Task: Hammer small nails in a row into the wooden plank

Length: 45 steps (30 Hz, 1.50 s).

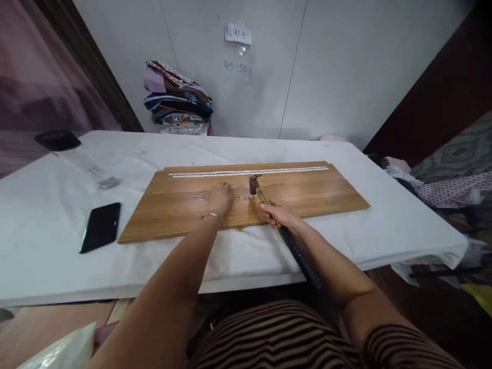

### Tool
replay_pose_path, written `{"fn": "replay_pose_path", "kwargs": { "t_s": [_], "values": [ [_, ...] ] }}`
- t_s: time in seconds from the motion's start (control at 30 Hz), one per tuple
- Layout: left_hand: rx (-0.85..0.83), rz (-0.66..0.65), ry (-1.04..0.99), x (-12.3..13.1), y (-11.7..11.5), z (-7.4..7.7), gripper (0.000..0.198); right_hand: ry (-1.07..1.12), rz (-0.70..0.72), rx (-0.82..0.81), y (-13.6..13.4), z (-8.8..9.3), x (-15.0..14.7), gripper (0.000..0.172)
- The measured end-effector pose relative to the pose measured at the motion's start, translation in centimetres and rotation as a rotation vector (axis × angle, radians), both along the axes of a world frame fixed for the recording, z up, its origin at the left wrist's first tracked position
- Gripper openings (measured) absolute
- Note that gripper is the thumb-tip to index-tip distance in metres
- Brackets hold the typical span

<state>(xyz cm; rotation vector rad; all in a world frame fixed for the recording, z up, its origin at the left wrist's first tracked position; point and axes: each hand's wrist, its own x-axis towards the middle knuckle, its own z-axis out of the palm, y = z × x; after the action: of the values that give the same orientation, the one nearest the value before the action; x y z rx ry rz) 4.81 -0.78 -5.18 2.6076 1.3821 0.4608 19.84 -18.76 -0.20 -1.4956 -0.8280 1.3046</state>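
Observation:
A claw hammer with a rusty head, a yellowish shaft and a black grip is held in my right hand. My fingers wrap the shaft well above the black grip, and the head hangs over the board. On the wooden board rests my left hand, its fingers curled down at the surface; whatever they pinch, if anything, is hidden. Just right of it runs a row of small nails standing in the wood. Several loose nails lie to the left of this hand.
Two white measuring strips lie along the board's far edge. A black phone sits left of the board on the white-covered table. Folded clothes are stacked against the back wall. At the table's left stands a black-topped item.

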Motion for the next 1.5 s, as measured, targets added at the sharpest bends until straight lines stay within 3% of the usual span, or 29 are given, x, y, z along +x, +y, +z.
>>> {"fn": "replay_pose_path", "kwargs": {
  "t_s": [0.27, 0.5, 1.2, 1.5],
  "values": [
    [0.032, -0.030, -0.045, -0.1, 0.4, -0.8, 0.038, -0.028, 0.044, -0.012, -0.2, -0.3, 0.0, 0.038],
    [0.012, -0.013, -0.039, -0.2, 0.1, -0.3, 0.044, -0.037, 0.001, -0.033, 0.0, 0.3, -0.1, 0.032],
    [-0.013, -0.020, -0.006, -0.4, -0.4, 0.8, 0.043, -0.016, -0.005, -0.021, 0.1, 0.1, 0.2, 0.038],
    [-0.011, -0.007, -0.011, -0.3, -0.4, 0.7, 0.041, 0.005, 0.000, -0.029, -0.1, -0.2, 0.3, 0.038]
  ]
}}
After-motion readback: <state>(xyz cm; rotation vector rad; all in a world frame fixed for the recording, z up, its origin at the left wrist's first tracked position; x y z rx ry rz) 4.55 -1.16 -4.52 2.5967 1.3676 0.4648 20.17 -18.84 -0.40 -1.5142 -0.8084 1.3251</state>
